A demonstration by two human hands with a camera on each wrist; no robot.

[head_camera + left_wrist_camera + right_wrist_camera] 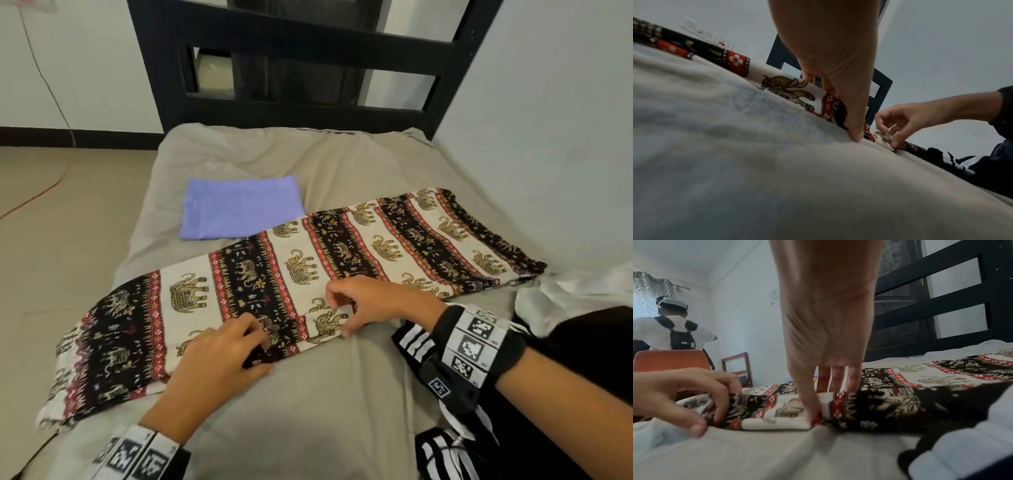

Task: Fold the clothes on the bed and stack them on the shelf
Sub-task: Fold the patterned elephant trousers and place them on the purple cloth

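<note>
A long elephant-print garment (342, 253) in cream, black and red lies flat and slantwise across the beige bed sheet (308, 411). My left hand (267, 354) pinches its near edge between thumb and fingers. My right hand (337, 317), a little to the right, pinches the same edge. In the left wrist view my left hand (840, 116) has its thumb down at the garment (789, 89) edge. In the right wrist view my right hand (821, 400) holds the doubled edge of the garment (890, 402), thumb in front, fingers on top. A folded purple cloth (239, 209) lies behind.
A black garment with white stripes (421, 342) and a white cloth (582, 287) lie at the right of the bed. The black headboard (308, 68) stands at the far end, a wall on the right, floor on the left. Another person (674, 331) stands behind an orange chair (672, 358).
</note>
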